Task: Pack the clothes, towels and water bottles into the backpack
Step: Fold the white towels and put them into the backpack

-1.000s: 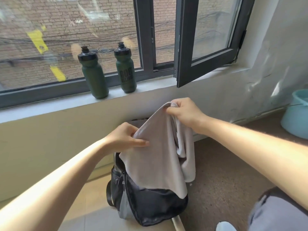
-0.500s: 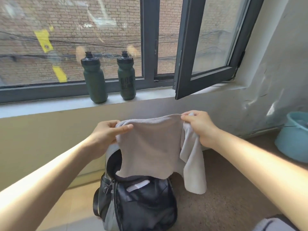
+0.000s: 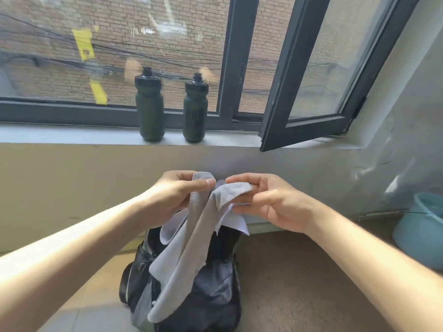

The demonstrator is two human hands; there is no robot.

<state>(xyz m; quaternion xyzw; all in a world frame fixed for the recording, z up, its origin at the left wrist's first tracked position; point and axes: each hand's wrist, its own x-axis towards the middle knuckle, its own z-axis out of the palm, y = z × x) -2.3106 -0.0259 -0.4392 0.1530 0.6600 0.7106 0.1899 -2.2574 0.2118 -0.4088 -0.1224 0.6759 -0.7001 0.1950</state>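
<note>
While the grey towel (image 3: pixel 189 255) hangs doubled over the black backpack (image 3: pixel 215 295) on the floor, the head view shows the left hand (image 3: pixel 175 195) pinching one top corner and the right hand (image 3: pixel 271 202) pinching the other, the two nearly touching. Folding seems to be the step in hand (the towel is not yet inside). Next it probably needs lowering into the bag's mouth. Both water bottles (image 3: pixel 149 109) stand on the windowsill (image 3: pixel 72 135), well apart from the bag.
</note>
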